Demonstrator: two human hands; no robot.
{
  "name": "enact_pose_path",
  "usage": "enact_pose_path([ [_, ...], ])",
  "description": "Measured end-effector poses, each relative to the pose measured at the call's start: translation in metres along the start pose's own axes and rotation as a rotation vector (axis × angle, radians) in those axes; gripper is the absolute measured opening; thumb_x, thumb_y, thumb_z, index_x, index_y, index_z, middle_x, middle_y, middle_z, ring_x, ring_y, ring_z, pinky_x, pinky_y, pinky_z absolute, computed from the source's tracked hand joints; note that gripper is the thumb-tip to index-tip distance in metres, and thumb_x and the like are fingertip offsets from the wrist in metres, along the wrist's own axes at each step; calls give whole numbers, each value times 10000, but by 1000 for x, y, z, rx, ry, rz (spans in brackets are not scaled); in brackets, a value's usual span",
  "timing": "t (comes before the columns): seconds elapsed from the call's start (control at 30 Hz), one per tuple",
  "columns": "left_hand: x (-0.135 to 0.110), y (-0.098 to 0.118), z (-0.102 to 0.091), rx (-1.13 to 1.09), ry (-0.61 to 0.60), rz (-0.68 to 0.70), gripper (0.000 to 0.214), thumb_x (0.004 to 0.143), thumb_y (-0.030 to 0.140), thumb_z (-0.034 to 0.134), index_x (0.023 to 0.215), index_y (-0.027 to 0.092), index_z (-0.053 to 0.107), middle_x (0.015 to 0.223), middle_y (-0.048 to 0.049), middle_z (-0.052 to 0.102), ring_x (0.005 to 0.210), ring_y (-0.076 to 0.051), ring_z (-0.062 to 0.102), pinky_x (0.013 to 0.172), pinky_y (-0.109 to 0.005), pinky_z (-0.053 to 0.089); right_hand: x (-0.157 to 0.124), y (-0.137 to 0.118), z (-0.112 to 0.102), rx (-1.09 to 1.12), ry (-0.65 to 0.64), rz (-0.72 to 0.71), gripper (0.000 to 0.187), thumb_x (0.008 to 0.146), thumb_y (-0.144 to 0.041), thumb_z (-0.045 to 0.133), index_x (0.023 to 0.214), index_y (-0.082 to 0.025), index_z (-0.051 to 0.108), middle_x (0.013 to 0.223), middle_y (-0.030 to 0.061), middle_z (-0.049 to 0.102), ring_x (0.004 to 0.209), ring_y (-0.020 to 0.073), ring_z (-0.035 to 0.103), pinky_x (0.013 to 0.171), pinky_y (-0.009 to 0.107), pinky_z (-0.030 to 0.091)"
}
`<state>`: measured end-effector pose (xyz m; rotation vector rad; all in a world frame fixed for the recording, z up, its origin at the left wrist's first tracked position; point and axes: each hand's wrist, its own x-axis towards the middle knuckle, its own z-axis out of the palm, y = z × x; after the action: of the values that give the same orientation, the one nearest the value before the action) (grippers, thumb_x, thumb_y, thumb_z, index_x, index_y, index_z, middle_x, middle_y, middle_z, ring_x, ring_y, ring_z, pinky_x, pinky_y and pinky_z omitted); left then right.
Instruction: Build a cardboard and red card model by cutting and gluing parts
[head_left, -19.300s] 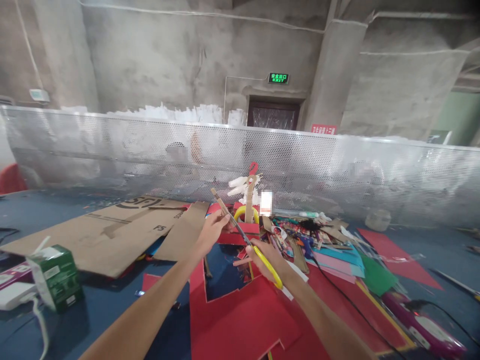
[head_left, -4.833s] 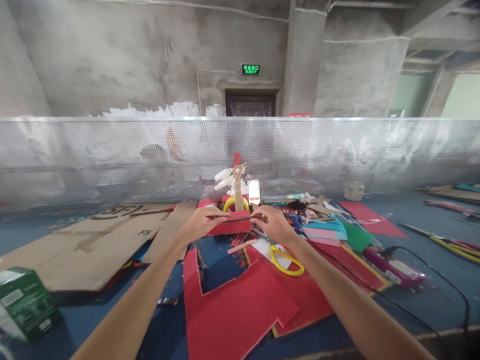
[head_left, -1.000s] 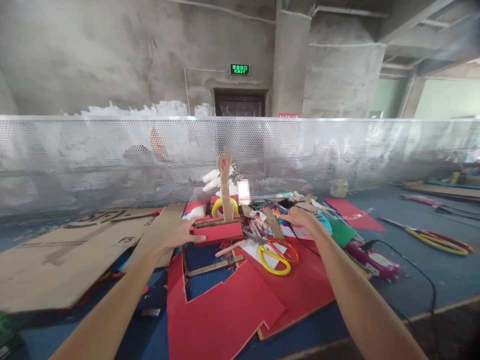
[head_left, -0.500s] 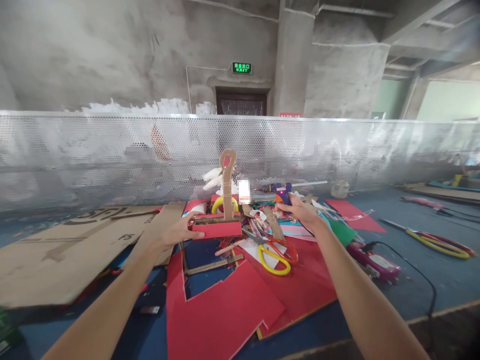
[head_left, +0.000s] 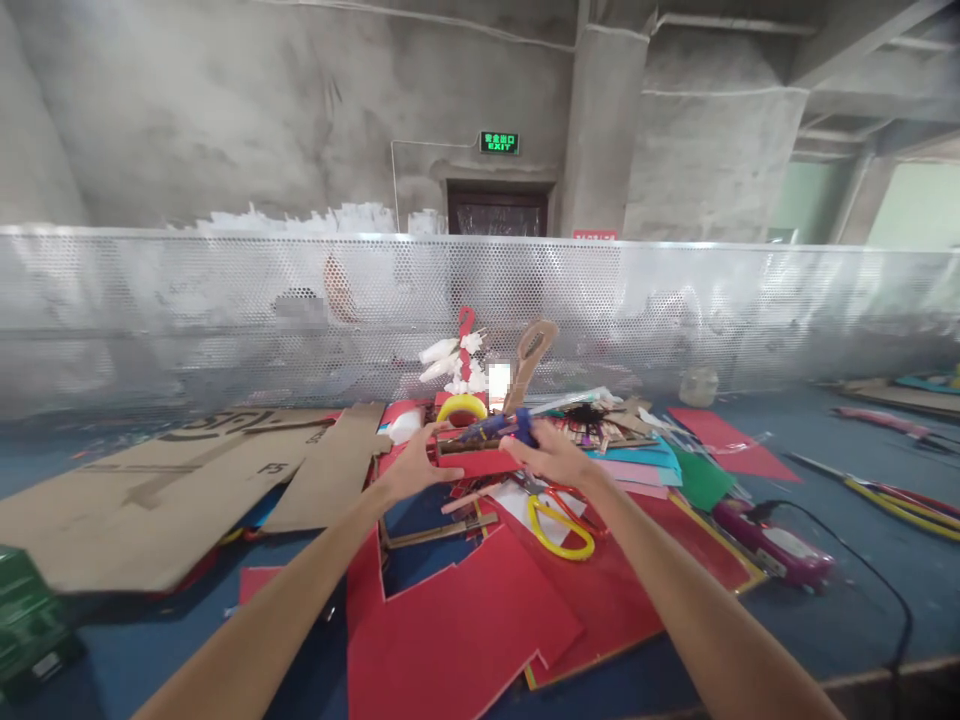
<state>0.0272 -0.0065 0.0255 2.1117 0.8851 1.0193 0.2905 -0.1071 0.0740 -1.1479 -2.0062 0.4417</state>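
Observation:
My left hand (head_left: 414, 466) grips the left end of a small red cardboard box (head_left: 477, 462), thumb in front. A brown cardboard strip with a looped top (head_left: 531, 358) rises at the box's right end, leaning right. My right hand (head_left: 559, 456) is closed round a blue hot glue gun (head_left: 517, 429), its nozzle pointing left over the box's open top. Fingers of the right hand reach the box's right end. Behind stand a yellow tape roll (head_left: 460, 409) and a red hook-shaped piece with white flowers (head_left: 466, 352). Scissors with yellow and red handles (head_left: 561, 540) lie below.
Red sheets (head_left: 457, 630) cover the front middle. Flat brown cardboard (head_left: 187, 500) lies left, near a green object (head_left: 34, 620). A corded purple device (head_left: 776, 545) and another pair of scissors (head_left: 885, 495) lie right. A perforated metal screen (head_left: 375, 300) borders the table's far side.
My right hand has brought the glue gun left and over the box. The box has turned, and its looped strip has swung from upright on the left to leaning on the right.

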Motion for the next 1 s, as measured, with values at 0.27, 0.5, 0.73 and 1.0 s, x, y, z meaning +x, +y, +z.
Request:
enact_pose_path([
  [0.27, -8, 9, -1, 139, -121, 67, 810, 720, 479, 784, 1407, 239, 427, 1400, -123, 518, 1293, -304, 505, 1109, -499, 383, 2, -11, 27, -268, 58, 1, 376, 952, -497, 493, 814, -188, 658, 741, 55, 669, 711, 194, 599, 690, 292, 412],
  [0.5, -11, 9, -4, 144, -164, 92, 824, 729, 482, 770, 1431, 257, 400, 1471, -121, 460, 1349, -331, 446, 1126, -540, 348, 3, -8, 33, -328, 42, 11, 390, 952, -478, 508, 703, -193, 602, 686, 48, 646, 658, 183, 580, 646, 279, 376],
  [0.73, -12, 10, -3, 130, -181, 132, 814, 752, 500, 755, 1429, 242, 383, 1476, -133, 455, 1344, -316, 464, 1120, -503, 367, 4, -7, 37, -349, 36, 2, 370, 963, -473, 490, 771, -189, 632, 741, 49, 666, 697, 178, 588, 657, 268, 381],
  [1.0, -12, 13, -3, 127, -183, 104, 832, 743, 488, 771, 1430, 238, 372, 1463, -144, 461, 1330, -334, 476, 1116, -520, 375, 6, -6, 37, -392, 24, -5, 372, 962, -468, 502, 790, -183, 668, 770, 72, 697, 744, 205, 624, 685, 280, 401],
])
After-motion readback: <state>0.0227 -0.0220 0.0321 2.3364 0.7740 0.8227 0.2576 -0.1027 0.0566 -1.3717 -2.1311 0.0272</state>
